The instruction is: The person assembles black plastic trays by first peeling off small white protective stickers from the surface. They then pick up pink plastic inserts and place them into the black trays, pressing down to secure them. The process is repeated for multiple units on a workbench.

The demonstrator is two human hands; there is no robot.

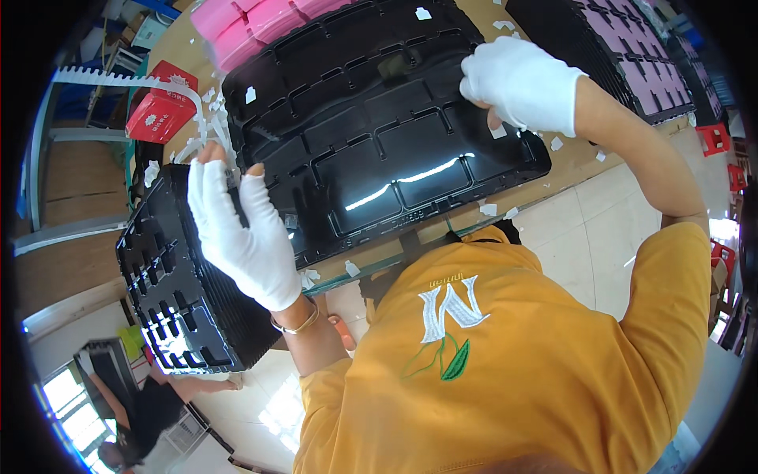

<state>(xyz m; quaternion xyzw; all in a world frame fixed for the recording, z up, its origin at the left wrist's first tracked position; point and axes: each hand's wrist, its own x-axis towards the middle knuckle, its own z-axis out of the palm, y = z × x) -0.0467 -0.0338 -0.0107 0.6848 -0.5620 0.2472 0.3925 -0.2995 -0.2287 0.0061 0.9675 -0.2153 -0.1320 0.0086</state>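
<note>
A black moulded plastic tray (410,142) with shallow rectangular compartments lies on the table in front of me. My right hand (521,87), in a white glove with bare fingertips, is over its right side, fingers curled and thumb pointing down. At the thumb tip is a small white label (498,133), at the tray's near right corner. My left hand (246,229), gloved the same way, is raised beside the tray's left edge with its fingers apart. Its fingertips are by a white toothed paper strip (185,89); whether they touch it I cannot tell.
A stack of black trays (181,276) stands on edge at the left. Behind are a red box (162,103) and pink wrapped packs (253,28). Trays with pink compartments (632,47) lie at the far right. Paper scraps (352,268) litter the table. Another person (146,411) is at lower left.
</note>
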